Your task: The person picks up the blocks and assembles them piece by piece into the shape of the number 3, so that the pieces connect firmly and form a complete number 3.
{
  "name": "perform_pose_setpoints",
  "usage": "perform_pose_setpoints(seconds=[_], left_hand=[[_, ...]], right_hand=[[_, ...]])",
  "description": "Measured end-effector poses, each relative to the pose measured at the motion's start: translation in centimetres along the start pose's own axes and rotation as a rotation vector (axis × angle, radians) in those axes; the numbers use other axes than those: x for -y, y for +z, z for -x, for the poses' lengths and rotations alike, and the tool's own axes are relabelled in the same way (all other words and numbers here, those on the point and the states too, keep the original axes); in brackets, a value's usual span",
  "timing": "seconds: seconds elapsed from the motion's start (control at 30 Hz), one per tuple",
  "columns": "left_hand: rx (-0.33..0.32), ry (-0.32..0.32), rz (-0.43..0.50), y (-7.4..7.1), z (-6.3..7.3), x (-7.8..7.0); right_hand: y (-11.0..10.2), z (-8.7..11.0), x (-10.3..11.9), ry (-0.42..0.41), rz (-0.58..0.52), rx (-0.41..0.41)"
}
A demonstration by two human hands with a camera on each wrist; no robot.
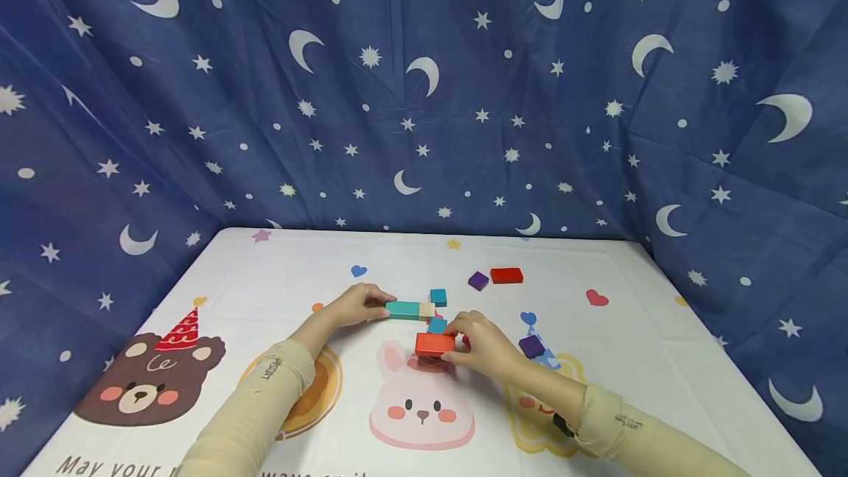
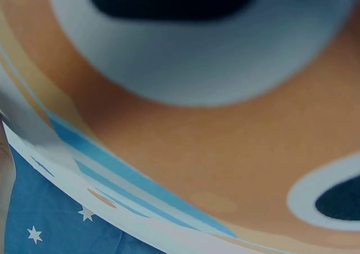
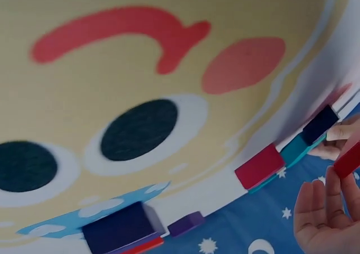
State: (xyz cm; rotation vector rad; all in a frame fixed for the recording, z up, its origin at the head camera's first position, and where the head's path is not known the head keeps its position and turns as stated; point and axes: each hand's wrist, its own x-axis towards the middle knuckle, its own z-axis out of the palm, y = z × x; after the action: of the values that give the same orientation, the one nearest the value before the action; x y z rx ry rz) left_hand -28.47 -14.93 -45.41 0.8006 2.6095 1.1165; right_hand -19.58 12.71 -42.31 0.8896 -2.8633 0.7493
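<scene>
In the head view my left hand [image 1: 358, 305] pinches the left end of a long teal block [image 1: 403, 310] between thumb and fingers. A pale wood-coloured block [image 1: 427, 311] sits at the teal block's right end. My right hand [image 1: 483, 343] holds a red rectangular block [image 1: 434, 344] by its right end, over the rabbit print. Just beyond it lies a blue block [image 1: 437, 325], and another blue block [image 1: 438, 297] is farther back. The right wrist view shows the right hand's fingers [image 3: 323, 214] at the red block [image 3: 349, 159].
Behind lie a purple block [image 1: 478, 281] and a red block [image 1: 506, 276]. Another purple block [image 1: 532, 347] is right of my right hand, and a red-pink piece [image 1: 466, 341] is partly hidden behind it. A starry blue curtain [image 1: 424, 131] borders the printed white tablecloth [image 1: 318, 256].
</scene>
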Motion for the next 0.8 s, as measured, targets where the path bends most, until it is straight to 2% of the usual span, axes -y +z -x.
perform_pose_setpoints(seconds=[0.2,0.5,0.8], left_hand=[[-0.003,0.017,-0.010,-0.2,0.2,-0.2],[-0.002,-0.007,-0.001,-0.2,0.2,-0.1],[0.004,0.004,-0.013,-0.2,0.1,-0.2]], right_hand=[[0.8,-0.7,0.5,-0.049,0.048,-0.014],[1.5,-2.0,1.7,-0.038,0.079,-0.003],[2.5,-3.0,2.4,-0.054,0.086,0.009]])
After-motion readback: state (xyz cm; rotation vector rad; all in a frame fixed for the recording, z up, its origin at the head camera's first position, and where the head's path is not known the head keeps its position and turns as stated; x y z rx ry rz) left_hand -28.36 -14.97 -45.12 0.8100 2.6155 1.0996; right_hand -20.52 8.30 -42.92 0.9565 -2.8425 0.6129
